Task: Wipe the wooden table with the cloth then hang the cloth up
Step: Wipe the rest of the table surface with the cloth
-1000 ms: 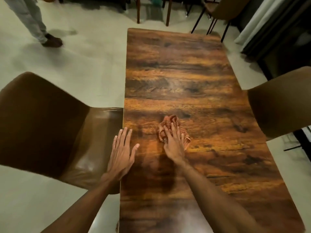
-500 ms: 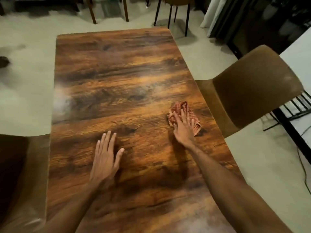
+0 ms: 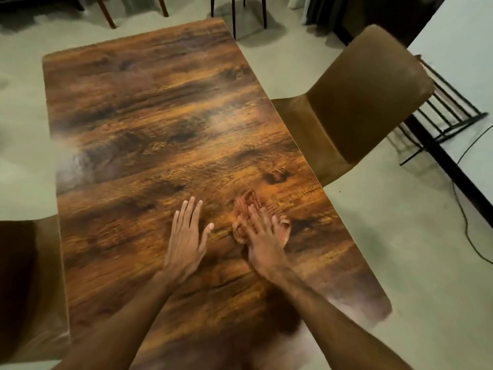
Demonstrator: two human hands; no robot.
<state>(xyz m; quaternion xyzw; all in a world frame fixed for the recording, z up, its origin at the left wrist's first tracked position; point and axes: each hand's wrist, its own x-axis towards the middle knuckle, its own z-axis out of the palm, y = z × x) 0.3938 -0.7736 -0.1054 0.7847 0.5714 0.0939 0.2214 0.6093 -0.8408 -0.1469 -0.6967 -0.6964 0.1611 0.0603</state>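
**One cloth (image 3: 249,202) pinned under the right hand (image 3: 262,241) on the bench (image 3: 146,116)**

Small and crumpled, the cloth is reddish-orange with a fine check, blurred at its edges. It lies on the near half of the wooden bench, toward the right edge, not far from the brown chair (image 3: 368,102). The right hand lies flat on top of it, fingers straight and spread, pressing it down; cloth shows beyond the fingertips and on both sides. The left hand (image 3: 186,236) rests palm-down just left of the cloth, fingers straight, holding nothing.

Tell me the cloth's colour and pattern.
The cloth is reddish-orange with a fine check; the head view shows it.
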